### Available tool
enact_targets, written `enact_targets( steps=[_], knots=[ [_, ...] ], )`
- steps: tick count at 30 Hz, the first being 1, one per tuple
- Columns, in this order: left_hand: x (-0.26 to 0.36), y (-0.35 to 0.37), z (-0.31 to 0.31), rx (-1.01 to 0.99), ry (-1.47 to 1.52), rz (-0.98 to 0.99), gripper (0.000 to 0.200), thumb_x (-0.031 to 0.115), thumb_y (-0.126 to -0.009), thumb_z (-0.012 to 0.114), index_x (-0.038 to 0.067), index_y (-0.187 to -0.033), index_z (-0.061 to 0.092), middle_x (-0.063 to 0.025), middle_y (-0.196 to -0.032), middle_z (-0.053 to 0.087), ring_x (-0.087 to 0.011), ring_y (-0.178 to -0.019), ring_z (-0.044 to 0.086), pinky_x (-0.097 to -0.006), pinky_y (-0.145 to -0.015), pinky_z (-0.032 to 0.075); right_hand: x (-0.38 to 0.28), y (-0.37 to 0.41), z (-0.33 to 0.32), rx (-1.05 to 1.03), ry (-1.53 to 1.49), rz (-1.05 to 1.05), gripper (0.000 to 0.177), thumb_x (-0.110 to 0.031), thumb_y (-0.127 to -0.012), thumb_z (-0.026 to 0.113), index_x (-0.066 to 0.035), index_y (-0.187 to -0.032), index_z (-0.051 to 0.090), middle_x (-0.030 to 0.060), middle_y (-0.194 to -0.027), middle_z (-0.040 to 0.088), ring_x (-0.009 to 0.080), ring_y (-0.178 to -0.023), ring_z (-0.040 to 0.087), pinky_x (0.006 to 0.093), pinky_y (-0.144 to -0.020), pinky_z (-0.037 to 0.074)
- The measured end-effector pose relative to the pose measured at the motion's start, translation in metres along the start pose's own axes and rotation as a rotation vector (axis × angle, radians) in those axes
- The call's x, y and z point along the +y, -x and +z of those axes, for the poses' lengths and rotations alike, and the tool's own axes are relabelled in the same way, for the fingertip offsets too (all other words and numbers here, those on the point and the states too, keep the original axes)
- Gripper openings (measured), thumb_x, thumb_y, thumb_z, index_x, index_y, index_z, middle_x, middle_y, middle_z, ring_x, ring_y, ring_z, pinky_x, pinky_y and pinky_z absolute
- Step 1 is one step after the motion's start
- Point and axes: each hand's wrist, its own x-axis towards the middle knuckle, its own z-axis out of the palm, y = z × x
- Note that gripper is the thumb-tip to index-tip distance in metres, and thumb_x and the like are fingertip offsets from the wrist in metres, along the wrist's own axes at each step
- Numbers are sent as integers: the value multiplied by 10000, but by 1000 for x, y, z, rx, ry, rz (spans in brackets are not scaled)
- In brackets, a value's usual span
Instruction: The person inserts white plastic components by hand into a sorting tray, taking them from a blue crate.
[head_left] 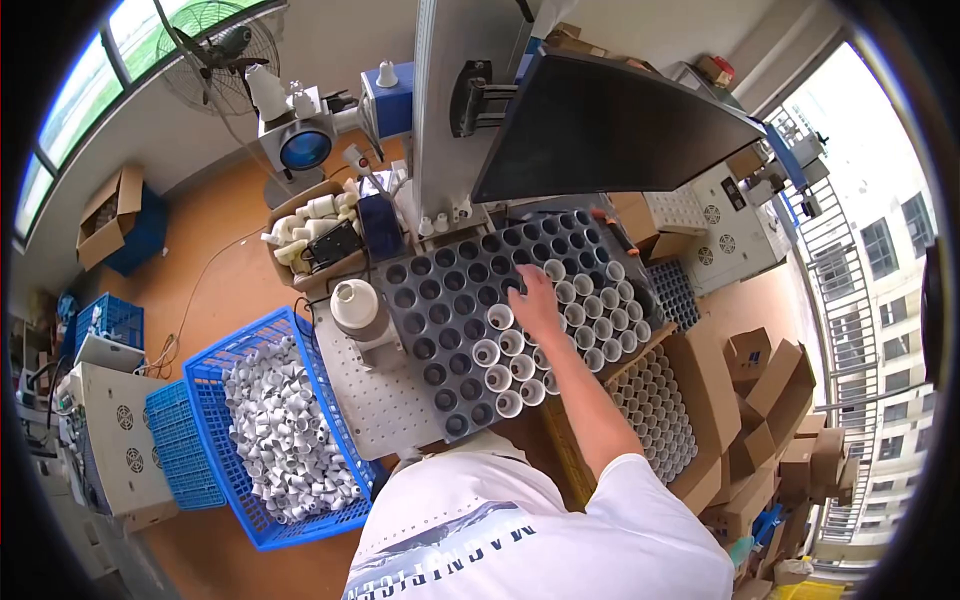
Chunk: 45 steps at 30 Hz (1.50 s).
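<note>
My right hand (537, 303) reaches over a black tray (465, 335) with rows of round holes. Its finger and thumb look apart, with dark tray showing between them; I make out nothing held. White plastic pipe fittings stand open end up in the tray's right and near part, among them a fitting (499, 317) just below the hand and another fitting (554, 270) beside the fingers. Many holes at the left and far side hold no fitting. My left hand is out of view.
A blue basket (268, 537) full of loose white fittings stands left. Beside the tray are a perforated metal plate (372, 400) and a white bottle-shaped part (357, 308). A monitor (610, 130) overhangs the far side. At right, a cardboard box (705, 400) contains rows of fittings.
</note>
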Motion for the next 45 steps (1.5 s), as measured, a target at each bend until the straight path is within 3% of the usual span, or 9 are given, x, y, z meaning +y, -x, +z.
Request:
enact_targets(
  steps=[2, 5, 10, 13, 18, 22, 28, 40, 45],
  knots=[
    [42, -1, 4, 16, 70, 123, 452, 137, -945, 329, 53, -1385, 268, -236, -1141, 575, -333, -731, 660, -371, -416, 435, 55, -23, -32, -121, 346, 114, 544, -106, -757, 666, -106, -1290, 559, 179, -1333, 528, 391, -1201, 525, 481, -1006, 430],
    [128, -24, 8, -74, 21, 438, 440, 109, -940, 290, 71, -1365, 180, -235, -1111, 554, -293, -702, 661, -318, -383, 394, 89, -41, -34, -347, 274, 134, 543, -126, -764, 649, -149, -1298, 556, 147, -1357, 514, 378, -1225, 514, 482, -1013, 423],
    [228, 66, 45, -203, 106, 918, 329, 105, -911, 334, -1, -1205, 231, -242, -968, 562, -302, -748, 682, -327, -541, 505, 86, -65, -46, -473, 423, 190, 543, -171, -738, 679, -138, -1265, 553, 169, -1185, 608, 374, -1134, 573, 473, -945, 463],
    [223, 98, 67, -249, 112, 836, 329, 80, -883, 333, -8, -1183, 232, -234, -900, 612, -291, -753, 685, -336, -567, 516, 86, -63, -64, -241, 246, 94, 502, -161, -720, 695, -40, -1182, 541, 189, -1059, 638, 328, -1035, 623, 437, -859, 509],
    [137, 43, 70, -272, -64, 554, 456, 75, -893, 304, -21, -1314, 155, -283, -869, 637, -259, -591, 628, -309, -468, 463, 39, -9, -89, -257, -497, 553, 334, -143, -726, 683, -10, -977, 508, 91, -880, 568, 176, -793, 608, 305, -676, 529],
    [63, -9, 34, -162, -205, 297, 467, 73, -906, 295, -29, -1332, 131, -293, -879, 630, -282, -582, 630, -328, -418, 452, -24, 62, -57, -343, -900, 566, 321, -79, -719, 692, -1, -967, 503, 61, -858, 551, 155, -747, 603, 291, -630, 511],
    [71, -24, -2, -109, -323, 257, 467, 70, -908, 293, -30, -1334, 130, -292, -873, 626, -289, -580, 630, -333, -409, 453, -93, 100, -21, -508, -854, 462, 319, -111, -717, 748, -81, -780, 437, -5, -773, 494, 100, -731, 472, 269, -643, 408],
    [153, 39, 89, -363, -145, 664, 409, 35, -847, 309, -79, -1233, 241, -260, -859, 630, -291, -670, 658, -346, -571, 520, -130, 94, -17, -531, -768, 345, 424, -127, -736, 764, -104, -710, 342, -42, -702, 365, 83, -663, 344, 266, -585, 326],
    [126, 31, 65, -349, -306, 481, 425, 19, -853, 314, -69, -1267, 278, -271, -908, 612, -289, -622, 665, -347, -447, 472, -139, 123, -9, -585, -663, 326, 419, -151, -729, 776, -80, -703, 365, -28, -695, 385, 103, -656, 352, 278, -584, 335]
  ],
)
